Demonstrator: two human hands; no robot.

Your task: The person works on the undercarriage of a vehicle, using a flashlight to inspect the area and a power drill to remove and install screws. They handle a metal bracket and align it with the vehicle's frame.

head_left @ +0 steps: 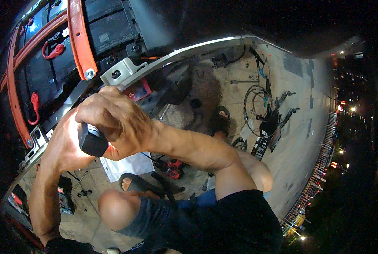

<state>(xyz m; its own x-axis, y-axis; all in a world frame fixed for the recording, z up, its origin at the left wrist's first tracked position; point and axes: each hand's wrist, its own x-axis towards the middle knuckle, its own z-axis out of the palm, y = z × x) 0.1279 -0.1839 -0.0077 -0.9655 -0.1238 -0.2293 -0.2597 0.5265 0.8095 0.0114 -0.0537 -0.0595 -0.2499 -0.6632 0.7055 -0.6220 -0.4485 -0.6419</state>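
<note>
My right hand (pixel 121 116) is closed around a dark object with a black, faceted end (pixel 92 140) that points toward me. Its kind cannot be made out, as my fingers cover the rest. My left hand (pixel 64 144) is brightly lit and lies against the object's left side. The left fingers are hidden behind the right hand. Just beyond both hands runs the metal rim of a large frame, with a pale metal bracket (pixel 120 73) bolted by an orange bar (pixel 80 42). Black box-like modules (pixel 108 29) sit inside the frame.
Red looped fittings (pixel 53 51) sit on the modules. On the ground lie a white sheet (pixel 130 166), a red and black tool (pixel 172 168), coiled cable (pixel 256 103) and a long metal bar (pixel 244 81). Another person's sandalled foot (pixel 223 114) shows beyond my right arm. A railing (pixel 311 178) runs at the far right.
</note>
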